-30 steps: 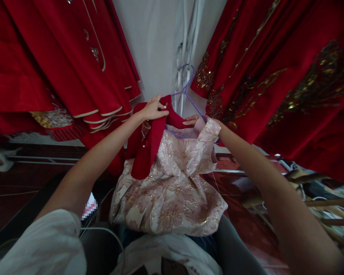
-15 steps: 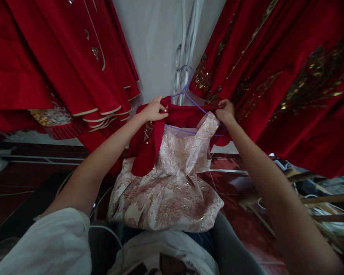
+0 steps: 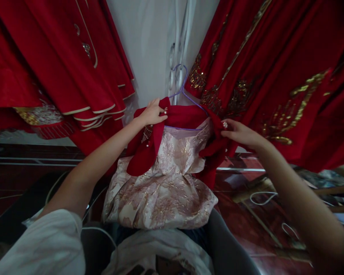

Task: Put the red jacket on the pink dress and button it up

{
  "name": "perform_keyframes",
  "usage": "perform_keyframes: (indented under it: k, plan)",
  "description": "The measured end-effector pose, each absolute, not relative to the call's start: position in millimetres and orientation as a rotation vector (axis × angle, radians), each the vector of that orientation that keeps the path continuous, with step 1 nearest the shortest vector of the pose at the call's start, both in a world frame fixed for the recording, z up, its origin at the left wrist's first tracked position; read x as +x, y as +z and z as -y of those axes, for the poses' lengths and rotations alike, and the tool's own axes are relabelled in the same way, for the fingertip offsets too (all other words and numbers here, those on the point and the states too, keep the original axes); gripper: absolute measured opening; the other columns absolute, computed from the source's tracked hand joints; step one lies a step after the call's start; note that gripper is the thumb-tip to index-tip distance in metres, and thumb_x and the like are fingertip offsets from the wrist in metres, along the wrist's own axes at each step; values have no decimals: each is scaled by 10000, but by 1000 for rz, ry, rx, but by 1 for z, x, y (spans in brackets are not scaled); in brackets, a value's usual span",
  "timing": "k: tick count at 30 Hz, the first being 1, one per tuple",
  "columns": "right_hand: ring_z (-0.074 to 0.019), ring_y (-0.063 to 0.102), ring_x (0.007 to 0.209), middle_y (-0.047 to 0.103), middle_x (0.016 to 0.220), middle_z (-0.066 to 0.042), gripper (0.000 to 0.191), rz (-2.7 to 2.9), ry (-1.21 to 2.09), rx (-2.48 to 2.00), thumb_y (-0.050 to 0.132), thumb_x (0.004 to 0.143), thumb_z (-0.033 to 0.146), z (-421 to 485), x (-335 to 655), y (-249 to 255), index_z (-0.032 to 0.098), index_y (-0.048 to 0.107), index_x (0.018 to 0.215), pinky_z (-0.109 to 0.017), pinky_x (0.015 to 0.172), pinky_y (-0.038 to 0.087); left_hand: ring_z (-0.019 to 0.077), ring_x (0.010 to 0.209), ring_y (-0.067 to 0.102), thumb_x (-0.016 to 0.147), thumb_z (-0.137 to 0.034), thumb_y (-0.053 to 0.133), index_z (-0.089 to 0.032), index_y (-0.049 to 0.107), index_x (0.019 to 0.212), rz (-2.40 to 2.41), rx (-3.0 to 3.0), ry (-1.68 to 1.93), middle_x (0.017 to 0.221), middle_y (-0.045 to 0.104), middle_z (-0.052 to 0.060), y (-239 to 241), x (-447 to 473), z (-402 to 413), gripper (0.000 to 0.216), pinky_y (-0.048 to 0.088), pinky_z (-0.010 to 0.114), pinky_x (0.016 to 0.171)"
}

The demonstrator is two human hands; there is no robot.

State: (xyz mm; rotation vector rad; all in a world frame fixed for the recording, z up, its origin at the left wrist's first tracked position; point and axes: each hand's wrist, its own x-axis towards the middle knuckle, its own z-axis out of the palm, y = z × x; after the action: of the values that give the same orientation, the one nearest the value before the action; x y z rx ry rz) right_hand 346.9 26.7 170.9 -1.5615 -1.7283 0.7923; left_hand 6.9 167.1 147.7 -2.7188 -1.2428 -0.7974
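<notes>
A small pink and gold brocade dress [image 3: 163, 179] hangs on a purple wire hanger [image 3: 181, 82] in front of me. A little red jacket [image 3: 186, 114] is draped over the dress's shoulders. My left hand [image 3: 153, 113] pinches the jacket's left collar edge, near a pearl button. My right hand [image 3: 237, 133] grips the jacket's right front edge, fingers closed on the red cloth beside another pearl button. The dress skirt spreads over my lap.
Long red garments with gold embroidery hang at the left [image 3: 54, 68] and right [image 3: 275, 76]. A white wall [image 3: 149, 46] shows between them. A dark red glossy floor [image 3: 246, 214] lies below, with wooden sticks and white wire hangers [image 3: 263, 196] at the right.
My right hand has pulled the jacket's right side down over the dress shoulder. It moved from the hanger's top corner out to the right front edge. The left hand stayed put.
</notes>
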Motion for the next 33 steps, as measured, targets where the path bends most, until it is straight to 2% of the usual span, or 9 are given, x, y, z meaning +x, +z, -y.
perform_keyframes:
  k: [3, 5, 9, 13, 18, 22, 25, 28, 33]
  plan:
    - [-183, 562, 719, 594, 774, -7, 253, 1696, 282, -1517, 544, 644, 156, -41, 323, 151, 220, 518, 887, -302, 715, 460, 369, 1218, 423, 779, -340, 594, -132, 688, 704, 1268, -2729, -841, 1165, 493, 162, 146, 7, -156, 241, 340, 524, 1022]
    - [-186, 557, 743, 586, 784, -13, 224, 1680, 109, -1443, 497, 648, 139, -56, 310, 139, 225, 503, 854, -307, 754, 445, 372, 1300, 356, 789, -321, 584, -130, 683, 715, 1275, -2711, -929, 1305, 445, 165, 140, 7, -147, 228, 301, 539, 1076]
    - [-168, 549, 778, 557, 790, -7, 206, 1673, 337, -1187, 414, 614, 125, -78, 273, 117, 226, 447, 792, -302, 784, 437, 339, 1449, 131, 805, -271, 554, -133, 668, 715, 1241, -2692, -1153, 1532, 256, 117, 112, 14, -119, 200, 165, 537, 1180]
    - [-151, 534, 742, 526, 743, 12, 205, 1778, 765, -997, 404, 588, 139, -80, 222, 100, 228, 433, 771, -301, 768, 457, 288, 1476, 102, 794, -258, 573, -167, 653, 684, 1185, -2762, -1255, 1579, 194, 64, 76, 28, -87, 163, 224, 513, 1190]
    - [-146, 544, 788, 533, 820, 10, 231, 1773, 838, -936, 482, 619, 158, -70, 195, 93, 232, 441, 834, -298, 782, 462, 270, 1378, 360, 796, -248, 590, -192, 619, 651, 1249, -2677, -1479, 1491, 366, 89, 63, 33, -66, 158, 356, 468, 1133]
    - [-141, 551, 766, 535, 851, 9, 334, 1603, 796, -1001, 584, 629, 191, -60, 203, 90, 240, 418, 914, -283, 718, 460, 212, 1019, 618, 793, -298, 622, -212, 586, 745, 1550, -2445, -1820, 1083, 628, 76, 62, 31, -68, 105, 501, 384, 936]
    - [-133, 555, 751, 534, 876, 15, 425, 1560, 769, -985, 629, 647, 194, -52, 207, 89, 258, 389, 992, -266, 676, 457, 170, 861, 647, 787, -296, 635, -227, 536, 827, 1662, -2354, -2109, 871, 641, 16, 56, 34, -75, 127, 521, 322, 829]
    - [-138, 574, 776, 554, 942, -1, 453, 1623, 738, -978, 658, 695, 241, -46, 207, 88, 271, 377, 1049, -262, 657, 467, 158, 855, 658, 773, -294, 657, -229, 530, 854, 1630, -2435, -2254, 896, 657, 19, 53, 39, -79, 164, 524, 293, 789]
    - [-159, 605, 834, 574, 1019, -44, 433, 1699, 707, -990, 670, 773, 396, -47, 205, 85, 256, 413, 1093, -264, 631, 490, 168, 914, 667, 756, -229, 663, -204, 587, 894, 1507, -2675, -2288, 976, 686, 55, 60, 42, -81, 159, 524, 310, 857]
